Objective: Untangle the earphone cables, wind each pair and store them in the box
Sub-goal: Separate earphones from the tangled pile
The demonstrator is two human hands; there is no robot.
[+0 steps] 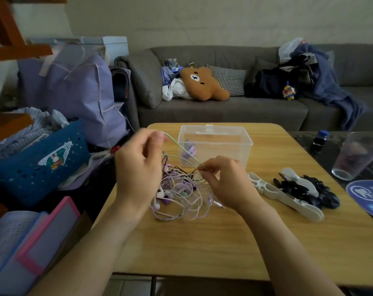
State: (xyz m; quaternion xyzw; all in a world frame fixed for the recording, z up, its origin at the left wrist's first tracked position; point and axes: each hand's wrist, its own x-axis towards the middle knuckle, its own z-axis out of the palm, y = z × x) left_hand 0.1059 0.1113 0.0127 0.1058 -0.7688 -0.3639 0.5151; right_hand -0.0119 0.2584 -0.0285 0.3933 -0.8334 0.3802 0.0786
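A tangle of pale purple, white and dark earphone cables (179, 195) lies on the wooden table (224, 242), in front of a clear plastic box (215, 144). A wound purple pair (190, 151) sits inside the box at its left side. A thin green cable (177, 144) runs taut between my hands above the tangle. My left hand (138, 165) is raised at the left and pinches one end of the green cable near its fingertips. My right hand (222, 180) pinches the same cable lower down, just right of the tangle.
A white flat plastic piece (288, 197) and a heap of black items (309, 191) lie to the right on the table. A glass (354, 157) and a dark bottle (320, 142) stand at the far right. Bags and baskets crowd the left; a sofa stands behind.
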